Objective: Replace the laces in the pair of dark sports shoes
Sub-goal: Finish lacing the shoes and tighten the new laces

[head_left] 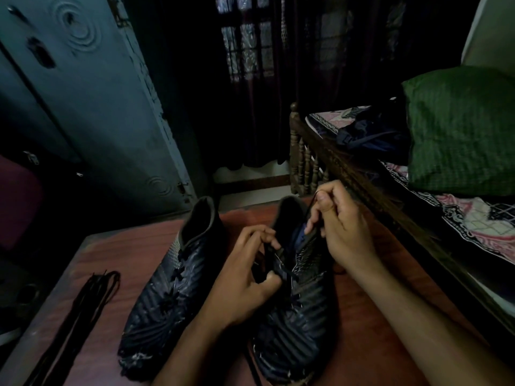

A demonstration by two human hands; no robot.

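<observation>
Dim room, reddish wooden bench [362, 344] beside bed [418, 218]. Right shoe [295, 296] on bench, toe toward person, long axis running away to collar. Lace [281, 270] at upper eyelets, between both hands. Left hand [245, 277] fingers pinch lace over tongue; right hand [342, 227] fingers curl round lace end near collar, raised up and away. Judgement: pull goes along lace, away from eyelets; right hand leads. Left shoe [172, 288] just beside, laced. Spare laces [75, 321] well apart, bench's left edge.
</observation>
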